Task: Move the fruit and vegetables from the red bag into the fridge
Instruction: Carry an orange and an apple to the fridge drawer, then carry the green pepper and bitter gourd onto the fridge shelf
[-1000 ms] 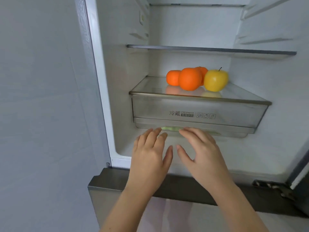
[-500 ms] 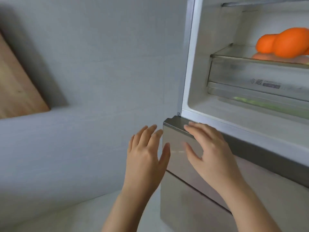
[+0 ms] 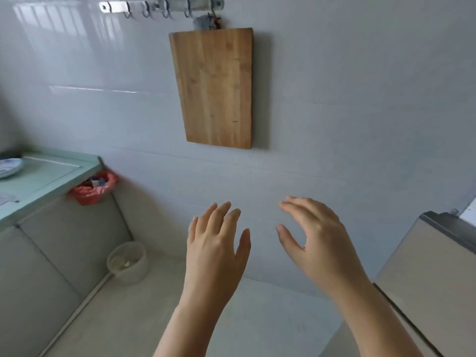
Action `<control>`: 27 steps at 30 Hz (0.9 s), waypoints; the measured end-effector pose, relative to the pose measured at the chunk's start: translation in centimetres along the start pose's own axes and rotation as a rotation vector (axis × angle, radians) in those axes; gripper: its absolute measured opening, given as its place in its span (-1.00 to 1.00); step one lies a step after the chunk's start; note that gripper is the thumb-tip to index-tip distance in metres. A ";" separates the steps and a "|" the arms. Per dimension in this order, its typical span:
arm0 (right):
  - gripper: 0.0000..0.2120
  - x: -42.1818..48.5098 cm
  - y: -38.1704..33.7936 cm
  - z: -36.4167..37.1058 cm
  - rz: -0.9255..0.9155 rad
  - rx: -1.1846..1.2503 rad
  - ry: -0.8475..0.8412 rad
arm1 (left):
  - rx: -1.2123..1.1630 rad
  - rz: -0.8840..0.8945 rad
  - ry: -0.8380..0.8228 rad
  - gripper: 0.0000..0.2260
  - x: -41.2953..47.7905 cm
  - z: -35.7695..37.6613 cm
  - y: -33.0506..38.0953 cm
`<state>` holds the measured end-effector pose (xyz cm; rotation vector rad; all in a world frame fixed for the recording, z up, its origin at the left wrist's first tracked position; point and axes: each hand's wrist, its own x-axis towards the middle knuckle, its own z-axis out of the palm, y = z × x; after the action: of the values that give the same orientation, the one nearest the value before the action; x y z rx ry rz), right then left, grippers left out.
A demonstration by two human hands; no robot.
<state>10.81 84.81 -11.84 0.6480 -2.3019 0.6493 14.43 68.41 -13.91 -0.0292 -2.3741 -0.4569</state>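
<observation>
A red bag (image 3: 93,189) hangs or stands at the far left, beside the corner of the pale green counter (image 3: 43,176); something blue and white shows in its open top. My left hand (image 3: 216,246) and my right hand (image 3: 316,240) are raised side by side in front of the white tiled wall, fingers apart, both empty. Only the steel lower corner of the fridge (image 3: 435,266) shows at the right edge; its inside and the fruit are out of view.
A wooden cutting board (image 3: 215,86) hangs from a hook rail (image 3: 162,5) on the wall. A white bucket (image 3: 127,261) stands on the floor below the counter. A blue-patterned plate (image 3: 9,167) lies on the counter.
The view has swung left, away from the fridge interior with its oranges and yellow apple, to the wall and counter. Both hands left the fridge drawer and stay open and empty.
</observation>
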 end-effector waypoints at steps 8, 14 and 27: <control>-0.59 1.2 -17.8 9.9 -0.199 0.199 -0.134 | 0.227 -0.229 0.132 -0.66 -6.1 -12.3 -15.6; -0.58 0.1 -31.6 16.5 -0.311 0.369 -0.242 | 0.395 -0.378 0.158 -0.65 -13.0 -21.2 -25.4; -0.57 -1.9 -52.8 26.9 -0.574 0.648 -0.449 | 0.638 -0.703 0.303 -0.65 -23.2 -32.6 -39.0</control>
<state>31.48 29.44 -16.56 1.8300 -2.0844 1.0383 47.16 23.39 -19.03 1.1026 -2.0687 0.0118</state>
